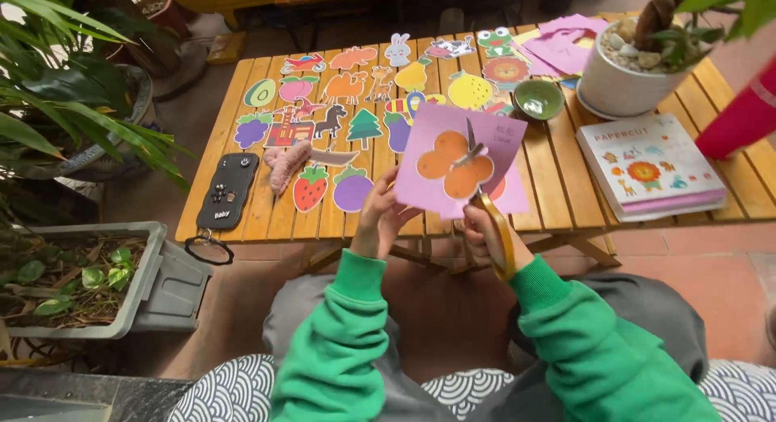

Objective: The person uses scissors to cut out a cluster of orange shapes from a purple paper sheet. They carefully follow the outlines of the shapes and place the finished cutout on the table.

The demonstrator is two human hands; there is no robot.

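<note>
From my head camera, looking down, my left hand (380, 216) pinches the lower left edge of a purple paper sheet (501, 139) with its fingers closed on it, holding the sheet upright above the near edge of the wooden bench (566, 179). My right hand (482, 232) is wrapped around the yellow handles of the scissors (485, 192), fingers closed through the loops; the blades point up and away from me, their long axis running nearly straight up the sheet and ending on the orange butterfly shape (449, 163) printed at its middle. The sheet lies just above and between both hands, the left touching its edge, the right reaching it only through the blades. How far the blades themselves stand apart I cannot tell. On the bench beyond, many finished paper cut-outs (339, 107) lie flat in rows: fruits, animals, a tree, a strawberry, a frog. A small green bowl (539, 99) sits just right of the sheet; what it contains I cannot make out. A white plant pot (626, 78) at the far right corner holds pebbles and a plant stem. A craft booklet (651, 167) lies near the right end, and loose pink sheets (562, 46) lie at the back. A black case (229, 190) rests at the left end. On the floor to the left, a grey planter box (153, 284) holds soil and small leaves.
</note>
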